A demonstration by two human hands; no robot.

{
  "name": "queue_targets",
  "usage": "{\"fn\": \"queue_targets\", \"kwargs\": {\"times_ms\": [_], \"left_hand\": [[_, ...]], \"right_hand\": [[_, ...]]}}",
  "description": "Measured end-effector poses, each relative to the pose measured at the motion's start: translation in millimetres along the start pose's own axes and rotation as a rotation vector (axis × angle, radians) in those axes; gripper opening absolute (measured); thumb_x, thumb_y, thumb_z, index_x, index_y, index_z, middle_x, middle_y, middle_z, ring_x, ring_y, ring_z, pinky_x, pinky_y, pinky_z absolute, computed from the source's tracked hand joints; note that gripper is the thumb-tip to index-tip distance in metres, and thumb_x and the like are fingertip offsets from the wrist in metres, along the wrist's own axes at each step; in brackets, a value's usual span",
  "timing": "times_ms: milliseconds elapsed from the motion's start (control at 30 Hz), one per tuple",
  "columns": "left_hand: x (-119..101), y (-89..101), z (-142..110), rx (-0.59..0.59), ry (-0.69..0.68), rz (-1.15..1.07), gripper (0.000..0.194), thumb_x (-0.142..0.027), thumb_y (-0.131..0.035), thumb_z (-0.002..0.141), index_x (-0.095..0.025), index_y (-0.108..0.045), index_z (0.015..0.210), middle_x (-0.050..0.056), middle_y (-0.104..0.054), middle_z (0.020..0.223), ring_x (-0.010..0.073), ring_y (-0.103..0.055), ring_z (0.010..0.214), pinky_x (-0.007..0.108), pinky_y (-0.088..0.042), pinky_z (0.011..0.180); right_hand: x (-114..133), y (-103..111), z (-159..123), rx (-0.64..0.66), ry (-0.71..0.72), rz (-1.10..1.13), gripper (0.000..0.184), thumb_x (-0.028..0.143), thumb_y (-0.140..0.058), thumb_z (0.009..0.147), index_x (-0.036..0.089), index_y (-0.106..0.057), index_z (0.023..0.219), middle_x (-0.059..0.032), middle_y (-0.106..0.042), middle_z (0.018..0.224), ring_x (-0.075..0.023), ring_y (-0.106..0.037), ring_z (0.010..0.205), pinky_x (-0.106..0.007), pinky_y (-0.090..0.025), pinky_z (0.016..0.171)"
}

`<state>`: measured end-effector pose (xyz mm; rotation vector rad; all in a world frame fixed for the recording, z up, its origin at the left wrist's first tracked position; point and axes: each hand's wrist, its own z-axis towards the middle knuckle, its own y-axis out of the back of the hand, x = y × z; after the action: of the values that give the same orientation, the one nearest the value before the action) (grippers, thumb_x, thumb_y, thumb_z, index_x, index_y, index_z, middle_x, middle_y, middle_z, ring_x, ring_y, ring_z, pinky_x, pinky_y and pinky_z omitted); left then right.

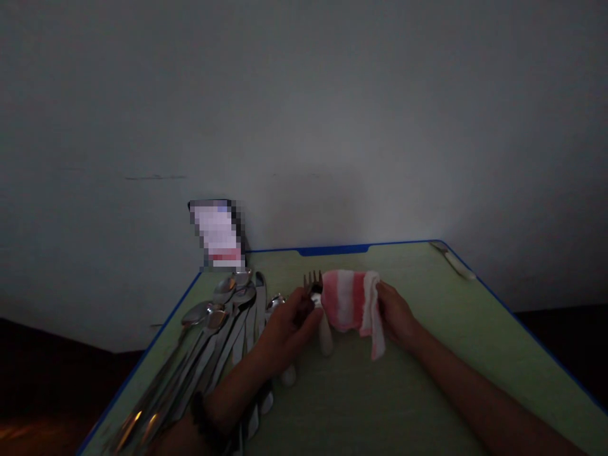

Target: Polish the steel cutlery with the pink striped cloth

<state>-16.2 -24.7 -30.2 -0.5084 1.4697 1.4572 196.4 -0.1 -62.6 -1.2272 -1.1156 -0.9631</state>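
My left hand (pixel 289 329) is closed round a fork (pixel 314 286) with a white handle, its tines pointing up and away. My right hand (pixel 395 315) grips a pink and white striped cloth (pixel 352 301) that is pressed against the fork just below the tines. Both hands hover over the middle of a green table (pixel 427 380) with a blue edge.
Several metal spoons and knives (pixel 213 342) lie in a row on the table's left side, under my left forearm. A blurred-out upright object (pixel 217 233) stands at the back left corner. A white-handled utensil (pixel 453 259) lies at the far right edge. A grey wall rises behind.
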Motion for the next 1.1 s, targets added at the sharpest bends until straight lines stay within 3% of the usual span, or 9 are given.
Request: {"fn": "queue_targets", "kwargs": {"times_ms": [167, 267, 333, 500, 567, 667, 900, 1033, 1100], "left_hand": [[-2.0, -6.3, 2.0, 0.022, 0.108, -0.295, 0.025, -0.032, -0.052, 0.081, -0.018, -0.047, 0.100, 0.000, -0.061, 0.071, 0.0129, -0.058, 0.057, 0.020, -0.042, 0.046], [-2.2, -10.0, 3.7, 0.006, 0.148, -0.306, 0.022, -0.034, -0.053, 0.081, -0.018, -0.046, 0.094, 0.001, -0.063, 0.073, 0.0147, -0.061, 0.061, 0.022, -0.046, 0.049], [-1.8, -11.2, 4.4, -0.004, 0.149, -0.269, 0.022, -0.034, -0.055, 0.080, -0.018, -0.045, 0.092, 0.001, -0.062, 0.073, 0.0146, -0.061, 0.062, 0.023, -0.047, 0.052], [-3.0, -9.8, 3.5, -0.099, 0.094, -0.186, 0.037, -0.032, -0.056, 0.079, -0.020, -0.038, 0.110, -0.002, -0.058, 0.075, 0.0112, -0.057, 0.057, 0.021, -0.045, 0.051], [-3.3, -8.7, 2.7, -0.118, 0.071, -0.131, 0.030, -0.032, -0.048, 0.084, -0.022, -0.041, 0.111, -0.004, -0.054, 0.068, 0.0095, -0.052, 0.051, 0.020, -0.042, 0.049], [-1.4, -8.4, 2.0, -0.092, 0.055, -0.026, 0.021, -0.032, -0.038, 0.089, -0.021, -0.050, 0.102, -0.005, -0.051, 0.061, 0.0100, -0.050, 0.050, 0.020, -0.040, 0.048], [4.0, -12.8, 1.5, 0.022, -0.084, 0.171, 0.016, -0.028, -0.036, 0.090, -0.021, -0.050, 0.095, -0.001, -0.060, 0.080, 0.0131, -0.056, 0.070, 0.025, -0.041, 0.065], [-0.7, -13.1, 0.4, 0.116, -0.094, 0.214, 0.014, -0.027, -0.035, 0.090, -0.020, -0.047, 0.094, -0.001, -0.059, 0.076, 0.0130, -0.056, 0.067, 0.024, -0.039, 0.061], [-3.8, -12.8, 0.0, 0.137, -0.089, 0.222, 0.014, -0.029, -0.035, 0.090, -0.019, -0.046, 0.094, -0.001, -0.059, 0.074, 0.0133, -0.055, 0.065, 0.024, -0.038, 0.059]], "right_hand": [[11.2, -2.6, -9.7, 0.166, 0.011, -0.235, 0.043, 0.054, -0.045, 0.080, 0.014, -0.058, 0.068, -0.0006, -0.054, 0.063, -0.0119, -0.046, 0.059, -0.024, -0.040, 0.058], [18.1, -9.4, -16.6, 0.351, -0.035, -0.282, 0.039, 0.050, -0.046, 0.081, 0.014, -0.058, 0.082, -0.0008, -0.054, 0.068, -0.0102, -0.047, 0.057, -0.021, -0.037, 0.050], [20.1, -13.4, -19.0, 0.407, -0.025, -0.376, 0.036, 0.047, -0.054, 0.078, 0.015, -0.057, 0.092, -0.0014, -0.056, 0.074, -0.0104, -0.048, 0.060, -0.020, -0.036, 0.049], [19.1, -15.3, -20.0, 0.381, 0.073, -0.579, 0.028, 0.034, -0.056, 0.077, 0.015, -0.058, 0.098, -0.0012, -0.058, 0.077, -0.0105, -0.048, 0.063, -0.020, -0.037, 0.053], [18.9, -13.6, -20.1, 0.382, 0.071, -0.588, 0.022, 0.029, -0.053, 0.079, 0.015, -0.058, 0.095, 0.0003, -0.055, 0.072, -0.0092, -0.046, 0.059, -0.019, -0.036, 0.050], [21.0, -11.7, -20.0, 0.388, 0.052, -0.588, 0.017, 0.026, -0.054, 0.077, 0.015, -0.058, 0.088, 0.0019, -0.052, 0.067, -0.0081, -0.043, 0.056, -0.018, -0.034, 0.048], [26.5, -18.1, -19.8, 0.539, -0.074, -0.554, 0.015, 0.029, -0.055, 0.076, 0.015, -0.055, 0.078, 0.0023, -0.051, 0.065, -0.0081, -0.044, 0.057, -0.018, -0.036, 0.050], [23.7, -25.1, -22.1, 0.516, -0.192, -0.601, 0.013, 0.026, -0.048, 0.078, 0.015, -0.055, 0.076, 0.0024, -0.050, 0.061, -0.0077, -0.043, 0.051, -0.018, -0.032, 0.045], [23.2, -27.4, -23.0, 0.488, -0.179, -0.647, 0.015, 0.025, -0.046, 0.079, 0.015, -0.054, 0.074, 0.0019, -0.051, 0.060, -0.0080, -0.044, 0.051, -0.018, -0.032, 0.045]]}}
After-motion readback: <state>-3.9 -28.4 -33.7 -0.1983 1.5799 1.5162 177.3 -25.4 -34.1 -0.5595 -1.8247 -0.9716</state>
